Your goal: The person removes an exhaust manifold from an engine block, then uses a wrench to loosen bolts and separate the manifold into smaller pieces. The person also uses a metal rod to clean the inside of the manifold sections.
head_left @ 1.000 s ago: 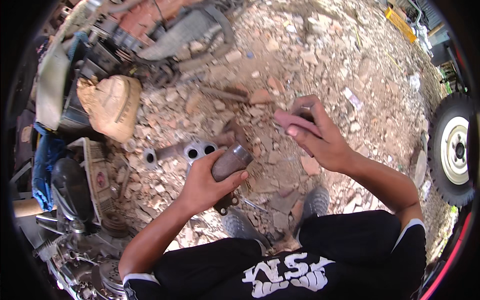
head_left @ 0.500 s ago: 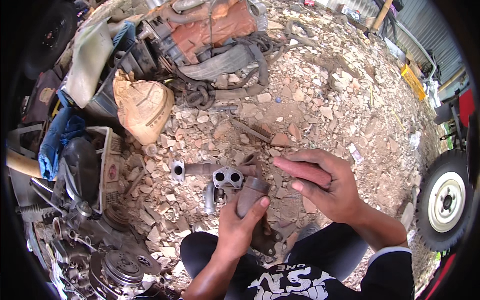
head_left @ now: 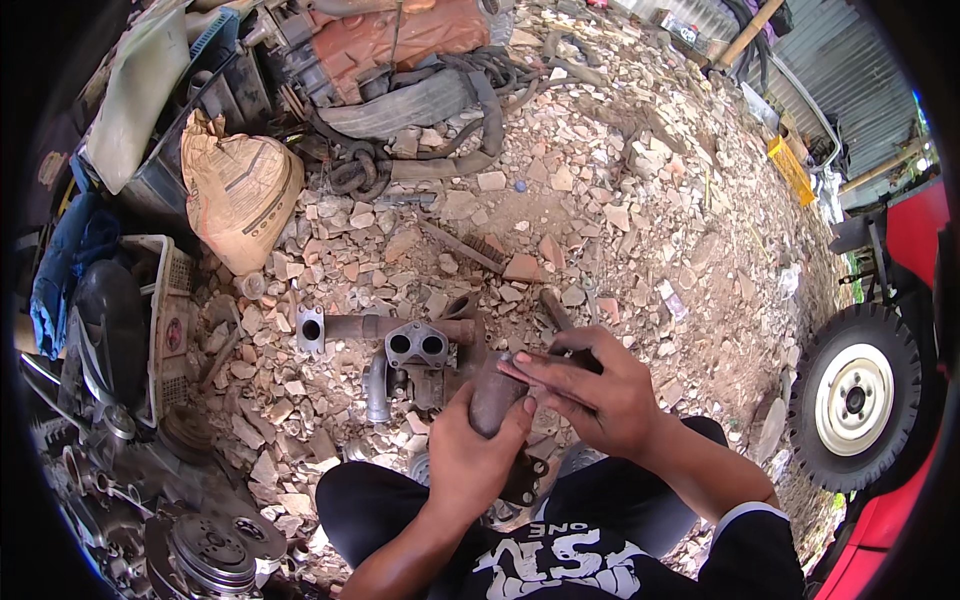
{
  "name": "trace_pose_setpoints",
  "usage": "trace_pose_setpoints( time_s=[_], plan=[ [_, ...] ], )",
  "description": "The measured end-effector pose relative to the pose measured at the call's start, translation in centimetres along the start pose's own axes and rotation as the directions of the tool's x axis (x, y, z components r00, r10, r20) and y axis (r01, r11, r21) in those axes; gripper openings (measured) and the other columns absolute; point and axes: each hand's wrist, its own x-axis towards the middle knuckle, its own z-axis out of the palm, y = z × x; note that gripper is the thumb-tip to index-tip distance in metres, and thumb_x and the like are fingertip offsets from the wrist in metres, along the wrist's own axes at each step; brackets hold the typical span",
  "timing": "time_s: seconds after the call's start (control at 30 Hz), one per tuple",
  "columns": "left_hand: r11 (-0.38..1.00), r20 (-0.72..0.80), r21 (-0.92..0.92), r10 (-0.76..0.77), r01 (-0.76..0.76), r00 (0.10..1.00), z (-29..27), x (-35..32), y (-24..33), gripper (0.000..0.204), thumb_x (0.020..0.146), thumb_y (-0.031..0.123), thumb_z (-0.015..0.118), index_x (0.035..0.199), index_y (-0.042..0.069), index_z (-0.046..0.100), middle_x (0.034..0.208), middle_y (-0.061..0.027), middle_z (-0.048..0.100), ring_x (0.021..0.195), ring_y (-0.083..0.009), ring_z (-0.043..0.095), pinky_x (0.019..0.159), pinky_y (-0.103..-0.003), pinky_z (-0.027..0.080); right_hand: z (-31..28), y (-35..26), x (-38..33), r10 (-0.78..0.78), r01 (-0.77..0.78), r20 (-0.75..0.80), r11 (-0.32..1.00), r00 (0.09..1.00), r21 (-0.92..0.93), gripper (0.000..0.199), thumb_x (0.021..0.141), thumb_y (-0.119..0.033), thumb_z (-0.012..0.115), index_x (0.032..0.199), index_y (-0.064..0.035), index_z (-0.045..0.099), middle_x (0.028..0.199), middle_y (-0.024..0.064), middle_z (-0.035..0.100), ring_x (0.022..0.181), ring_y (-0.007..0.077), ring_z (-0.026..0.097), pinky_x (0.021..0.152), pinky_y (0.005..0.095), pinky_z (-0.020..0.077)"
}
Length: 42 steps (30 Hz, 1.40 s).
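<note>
My left hand [head_left: 466,452] is wrapped round a rusty metal pipe [head_left: 490,402], its open end tilted up and away from me. A dark flange [head_left: 527,480] with bolt holes shows below that hand, near my lap. My right hand [head_left: 612,402] pinches a thin reddish strip [head_left: 522,373], perhaps folded sandpaper, against the pipe's upper end. Much of the strip is covered by my fingers. Just beyond lies a rusty exhaust manifold [head_left: 455,330] with a two-hole flange [head_left: 417,345] facing up.
Broken stone and tile cover the ground. To the left are a paper sack [head_left: 240,190], a pale plastic crate [head_left: 160,330] and greasy engine parts [head_left: 215,550]. A reddish engine block [head_left: 375,50] and hoses [head_left: 400,110] lie farther off. A wheel [head_left: 855,398] stands at right.
My right hand has come left and down, bringing the reddish strip from beside the pipe onto its upper end. My left hand still grips the pipe. The whole view has shifted slightly.
</note>
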Motion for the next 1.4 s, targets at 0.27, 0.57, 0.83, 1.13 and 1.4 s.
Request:
trace_pose_setpoints(
  time_s=[0.27, 0.57, 0.83, 1.13, 1.4],
  plan=[
    [0.995, 0.001, -0.022, -0.099, 0.099, 0.995, 0.2, -0.7, 0.0, 0.043, 0.086, 0.028, 0.075, 0.109, -0.007, 0.064, 0.079, -0.0210, 0.071, 0.070, -0.0282, 0.072, 0.067, -0.040, 0.056, 0.6, 0.2, 1.2, -0.045, 0.035, 0.086, 0.993, 0.995, 0.113, 0.044, 0.080, -0.014, 0.080, 0.124, -0.0122, 0.075, 0.111, 0.0177, 0.062, 0.102, 0.0313, 0.064, 0.079, 0.0375, 0.0582],
    [0.996, 0.017, 0.084, 0.014, -0.015, 1.000, 1.3, -0.6, 0.0, 0.041, 0.084, 0.025, 0.077, 0.104, -0.008, 0.065, 0.079, -0.0222, 0.071, 0.071, -0.0291, 0.073, 0.066, -0.040, 0.056, 0.9, 0.7, 1.2, -0.042, 0.028, 0.060, 0.974, 0.997, 0.225, 0.042, 0.083, -0.015, 0.079, 0.124, -0.0113, 0.074, 0.107, 0.0158, 0.061, 0.097, 0.0295, 0.063, 0.082, 0.0366, 0.0573],
    [0.996, -0.062, 0.084, -0.018, 0.023, 0.998, 1.3, -0.1, -0.1, 0.041, 0.081, 0.024, 0.077, 0.104, -0.008, 0.065, 0.076, -0.0235, 0.070, 0.070, -0.0332, 0.075, 0.063, -0.042, 0.058, -0.7, 1.4, 0.2, -0.025, 0.007, 0.110, 0.987, 0.994, 0.162, 0.043, 0.082, -0.017, 0.077, 0.125, -0.0119, 0.075, 0.103, 0.0149, 0.060, 0.093, 0.0296, 0.062, 0.081, 0.0363, 0.0556],
    [0.949, -0.014, 0.304, 0.096, -0.087, 0.995, 2.0, 0.3, 0.7, 0.049, 0.078, 0.029, 0.080, 0.104, -0.009, 0.063, 0.071, -0.0241, 0.068, 0.067, -0.0401, 0.073, 0.064, -0.046, 0.058, -1.1, 2.4, -0.2, -0.049, 0.028, 0.121, 0.985, 0.991, 0.169, 0.041, 0.085, -0.013, 0.079, 0.125, -0.0121, 0.073, 0.102, 0.0147, 0.057, 0.091, 0.0293, 0.063, 0.076, 0.0368, 0.0547],
    [0.893, -0.077, 0.431, 0.177, -0.127, 0.981, 1.4, 0.5, 0.4, 0.048, 0.078, 0.026, 0.081, 0.105, -0.009, 0.062, 0.069, -0.0230, 0.068, 0.060, -0.0382, 0.072, 0.058, -0.045, 0.058, -1.6, 2.3, -0.4, 0.017, -0.045, 0.158, 0.983, 0.987, 0.177, 0.038, 0.082, -0.010, 0.077, 0.120, -0.0084, 0.076, 0.098, 0.0138, 0.060, 0.091, 0.0261, 0.065, 0.079, 0.0346, 0.0588]
  ],
)
